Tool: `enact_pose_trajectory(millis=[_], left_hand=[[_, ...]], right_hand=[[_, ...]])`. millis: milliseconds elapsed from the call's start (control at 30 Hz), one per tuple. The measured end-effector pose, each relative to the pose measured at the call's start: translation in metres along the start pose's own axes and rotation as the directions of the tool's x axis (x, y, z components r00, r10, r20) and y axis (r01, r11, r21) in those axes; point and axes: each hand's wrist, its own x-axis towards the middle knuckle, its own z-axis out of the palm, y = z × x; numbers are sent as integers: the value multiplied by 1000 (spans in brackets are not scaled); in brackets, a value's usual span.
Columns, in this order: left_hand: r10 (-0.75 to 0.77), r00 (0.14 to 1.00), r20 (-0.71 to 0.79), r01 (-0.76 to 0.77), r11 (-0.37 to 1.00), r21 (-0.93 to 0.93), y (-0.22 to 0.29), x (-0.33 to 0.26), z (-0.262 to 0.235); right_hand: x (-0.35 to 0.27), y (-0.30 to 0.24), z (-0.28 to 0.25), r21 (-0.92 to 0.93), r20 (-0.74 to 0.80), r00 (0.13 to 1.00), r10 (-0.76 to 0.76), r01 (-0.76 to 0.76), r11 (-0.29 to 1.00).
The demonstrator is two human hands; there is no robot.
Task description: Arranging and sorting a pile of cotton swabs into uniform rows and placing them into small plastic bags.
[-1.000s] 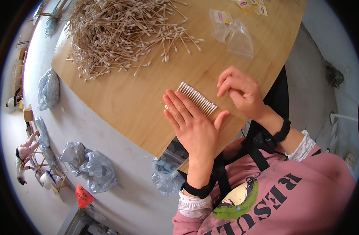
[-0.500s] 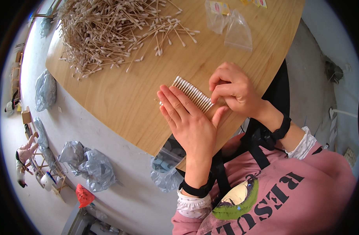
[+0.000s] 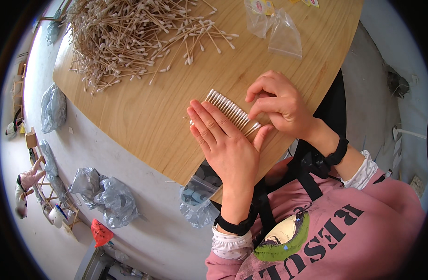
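So the left hand [image 3: 225,142] was flat and open, fingers together and stretched out, lying palm-down against one side of a neat row of white-tipped cotton swabs with wooden sticks [image 3: 230,109] on the round light wooden table [image 3: 144,121]. The right hand [image 3: 279,103] sat at about 2 o'clock from the left one, fingers curled down and touching the other side of that row, so the swabs were basically sandwiched between both hands. Couldn't tell if the right fingers were actually pinching any. The big loose pile of the same cotton swabs [image 3: 130,37] was well apart at roughly 11 o'clock from the hands. A couple of small clear plastic bags [image 3: 279,32] lay at about 12 to 1 o'clock, near the far table edge.
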Motion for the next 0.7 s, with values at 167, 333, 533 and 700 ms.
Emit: enact_pose_trajectory(millis=[167, 333, 533, 700], left_hand=[[8, 1000, -7, -8, 1000, 3, -1, 0, 1], [-1, 1000, 7, 0, 999, 45, -2, -1, 2], [11, 1000, -4, -11, 1000, -5, 0, -1, 1], [3, 1000, 3, -3, 1000, 1, -1, -1, 1]], right_hand=[[1, -1, 1, -24, -1, 1000, -12, 12, 1000], [9, -3, 7, -5, -40, 997, -61, 61, 998], [8, -1, 8, -12, -50, 998, -33, 32, 999], [8, -1, 5, -29, -11, 998, -69, 69, 997]])
